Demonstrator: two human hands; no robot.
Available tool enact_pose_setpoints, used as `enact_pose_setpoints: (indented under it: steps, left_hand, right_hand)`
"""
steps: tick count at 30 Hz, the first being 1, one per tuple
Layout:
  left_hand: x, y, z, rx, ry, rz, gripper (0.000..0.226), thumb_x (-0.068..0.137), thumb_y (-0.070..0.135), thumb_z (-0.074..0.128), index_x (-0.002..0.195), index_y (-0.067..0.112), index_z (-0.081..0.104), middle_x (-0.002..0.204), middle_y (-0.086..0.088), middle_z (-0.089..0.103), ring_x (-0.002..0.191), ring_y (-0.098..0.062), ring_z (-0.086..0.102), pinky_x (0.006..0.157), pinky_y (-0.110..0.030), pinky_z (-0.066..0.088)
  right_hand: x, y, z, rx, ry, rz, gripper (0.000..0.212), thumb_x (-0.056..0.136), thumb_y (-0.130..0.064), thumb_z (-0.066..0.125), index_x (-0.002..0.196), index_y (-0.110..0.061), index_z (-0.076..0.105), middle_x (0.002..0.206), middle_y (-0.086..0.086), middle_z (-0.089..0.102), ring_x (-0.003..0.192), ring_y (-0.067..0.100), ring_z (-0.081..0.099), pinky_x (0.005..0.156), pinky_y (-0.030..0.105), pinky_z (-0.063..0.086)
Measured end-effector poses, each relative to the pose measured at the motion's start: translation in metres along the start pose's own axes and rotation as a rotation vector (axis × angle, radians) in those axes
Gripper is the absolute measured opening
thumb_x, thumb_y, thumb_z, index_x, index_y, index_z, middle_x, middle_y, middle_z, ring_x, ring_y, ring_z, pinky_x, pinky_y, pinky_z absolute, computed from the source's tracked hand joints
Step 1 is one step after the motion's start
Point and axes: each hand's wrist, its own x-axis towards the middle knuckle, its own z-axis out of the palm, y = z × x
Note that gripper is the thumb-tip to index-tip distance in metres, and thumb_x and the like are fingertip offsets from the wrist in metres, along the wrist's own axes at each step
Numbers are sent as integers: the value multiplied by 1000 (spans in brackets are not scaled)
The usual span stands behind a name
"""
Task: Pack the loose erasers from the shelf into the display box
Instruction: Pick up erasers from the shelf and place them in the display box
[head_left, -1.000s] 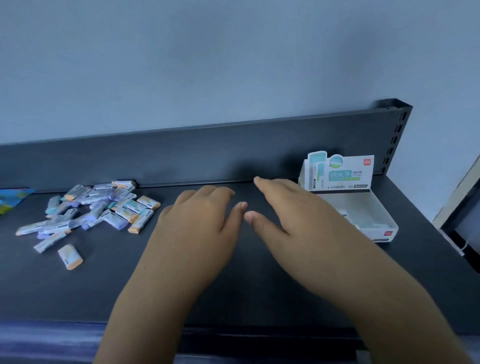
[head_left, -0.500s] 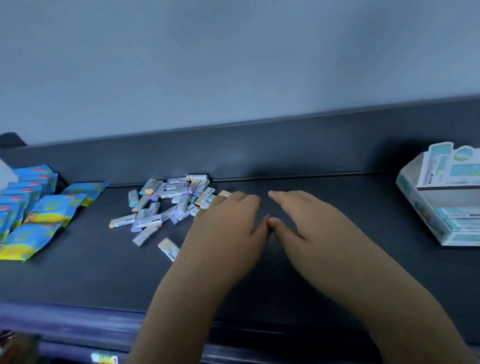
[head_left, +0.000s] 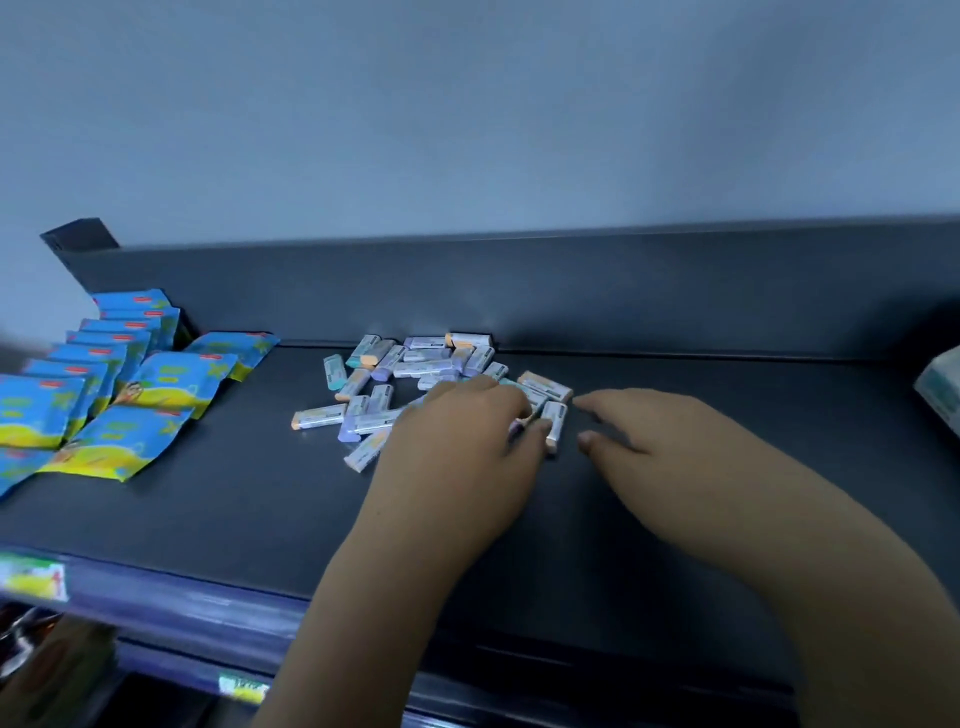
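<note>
Left hand (head_left: 457, 447) covers the near right part of the eraser pile (head_left: 415, 364); fingers bent, grip cannot be determined; right hand (head_left: 654, 441) lies just right of it, fingers straight.

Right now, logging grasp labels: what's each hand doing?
Left hand: on the eraser pile, whether gripping cannot be told.
Right hand: open, holding nothing.
</note>
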Motion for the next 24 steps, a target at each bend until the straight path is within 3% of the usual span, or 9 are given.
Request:
enact_pose_setpoints:
  steps: [3, 7, 11, 14, 17, 20, 22, 24]
  left_hand:
    - [2, -41, -12, -35, 23, -18, 37, 90, 53, 44, 101, 28, 69, 104, 9, 66, 106, -18, 58, 86, -42, 51]
    - [4, -103, -31, -43, 27, -58, 27, 94, 49, 55, 109, 31, 69, 115, 13, 66, 112, -15, 57, 90, -39, 50]
    - [7, -157, -40, -47, -54, -87, 29, 89, 48, 62, 110, 30, 69, 115, 7, 66, 113, -22, 58, 90, -42, 51]
    - [6, -184, -43, -62, -100, -88, 33, 86, 54, 65, 115, 39, 66, 113, 9, 68, 107, -19, 60, 86, -41, 54]
    - [5, -199, -46, -118, -139, -65, 34, 82, 46, 64, 116, 47, 65, 114, 10, 71, 107, -18, 63, 88, -38, 54]
    - [7, -209, -49, -94, -168, 19, 32, 81, 37, 65, 112, 40, 68, 116, 11, 70, 112, -19, 61, 90, -40, 53]
    - [7, -216, -50, -78, -155, 33, 28, 85, 32, 68, 112, 38, 70, 116, 12, 70, 112, -17, 60, 90, -39, 52]
    - [4, -221, -51, -62, -144, 37, 25, 88, 32, 67, 112, 37, 71, 116, 11, 70, 113, -18, 59, 91, -37, 52]
  right_hand:
    - [11, -27, 12, 13, 36, -4, 26, 100, -29, 45, 115, -14, 59, 110, -2, 64, 102, 21, 60, 91, 45, 50]
    - [28, -69, 33, 24, 38, 25, 26, 99, -19, 47, 120, -10, 59, 120, 4, 62, 109, 27, 59, 96, 47, 49]
    - [50, -106, 60, -56, 3, 41, 21, 99, -23, 46, 112, -16, 61, 111, 2, 61, 105, 25, 57, 90, 41, 49]
    - [63, -128, 77, -107, -90, 52, 14, 97, -30, 49, 100, -19, 58, 105, 1, 57, 99, 23, 56, 89, 41, 50]
    - [70, -146, 85, -129, -140, 38, 20, 98, -32, 52, 109, -19, 62, 112, 2, 59, 102, 23, 56, 92, 42, 50]
    - [76, -159, 87, -142, -112, 62, 25, 98, -33, 51, 116, -19, 63, 116, 2, 60, 107, 24, 57, 92, 40, 50]
    - [86, -167, 88, -199, -55, 71, 22, 95, -30, 53, 108, -19, 66, 108, 2, 63, 103, 26, 61, 84, 39, 53]
    - [103, -175, 89, -229, 29, 43, 13, 88, -27, 57, 89, -18, 67, 93, 2, 65, 91, 27, 63, 77, 39, 55]
